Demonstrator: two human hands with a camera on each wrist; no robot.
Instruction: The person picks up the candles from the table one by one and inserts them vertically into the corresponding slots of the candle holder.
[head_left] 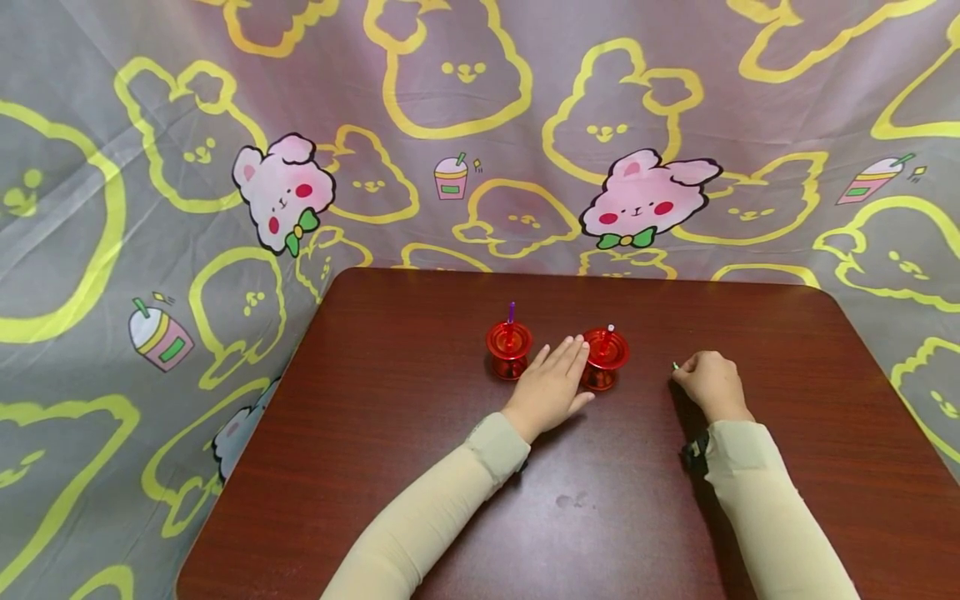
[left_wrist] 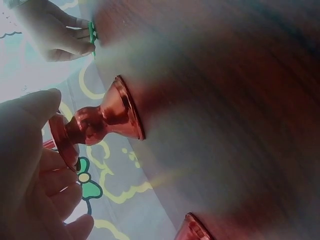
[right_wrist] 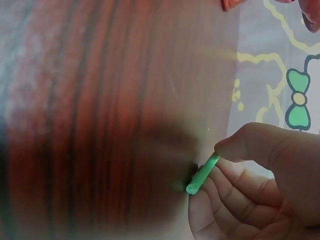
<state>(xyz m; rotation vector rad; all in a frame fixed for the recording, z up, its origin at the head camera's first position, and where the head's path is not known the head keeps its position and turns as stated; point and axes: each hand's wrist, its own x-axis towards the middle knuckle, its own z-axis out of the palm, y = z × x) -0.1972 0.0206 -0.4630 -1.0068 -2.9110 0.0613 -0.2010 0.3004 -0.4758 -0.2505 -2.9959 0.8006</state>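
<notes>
Two shiny red candle holders stand on the dark wooden table (head_left: 450, 483). The left holder (head_left: 510, 367) has a thin purple candle (head_left: 512, 312) upright in it. A short pale-tipped candle (head_left: 610, 331) stands in the right holder (head_left: 602, 377), which also shows in the left wrist view as a red holder (left_wrist: 92, 125). My left hand (head_left: 549, 387) is beside this right holder, fingers straight and together at its rim, thumb spread apart. To the right, my right hand (head_left: 712, 383) pinches a small green candle (right_wrist: 204, 175) between thumb and fingers, low over the table.
A grey curtain (head_left: 420, 158) with yellow outlines and pink rabbit heads hangs behind the table and along its left side. A dark band (head_left: 696, 454) is on the right wrist.
</notes>
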